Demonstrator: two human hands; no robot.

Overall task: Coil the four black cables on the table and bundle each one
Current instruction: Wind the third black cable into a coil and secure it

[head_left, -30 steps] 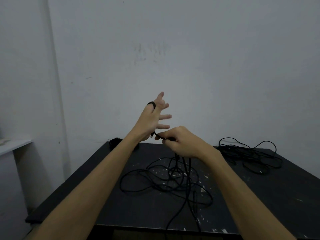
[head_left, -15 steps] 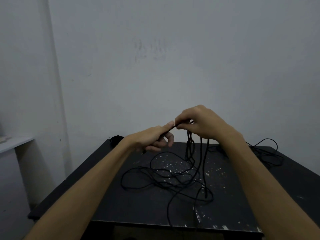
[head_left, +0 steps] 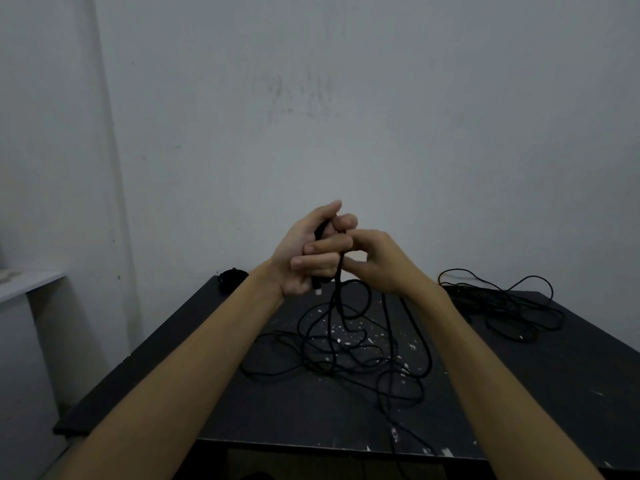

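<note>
1. Cable (head_left: 332, 348) slack lies nearest, a loose black tangle spread over the middle of the dark table (head_left: 277, 420), with one strand trailing off the front edge. It sits there, I judge, because only its upper end has been gathered so far; the rest waits to be drawn up loop by loop.

2. Above the tangle, both hands meet in the air. The left hand (head_left: 308, 254) has its fingers curled round the cable's end, the pale-tipped plug (head_left: 317, 291) poking out below the palm. That closed hold looks like the anchor for the coil, keeping the gathered turns in one place.

3. The right hand (head_left: 377, 261) sits just beside it, thumb and fingertips pinching a strand that drops straight down to the table. Held so narrowly, it can feed and guide cable across to the left hand.

4. Further back on the right, a second heap of black cables (head_left: 502, 306) lies uncoiled near the table's far corner, well apart from the hands. How many are in it I cannot tell.

5. At the far left corner sits a small dark bundle (head_left: 232, 277), possibly a finished coil, though it is too dim to be sure.

6. By this, the task seems early.
</note>
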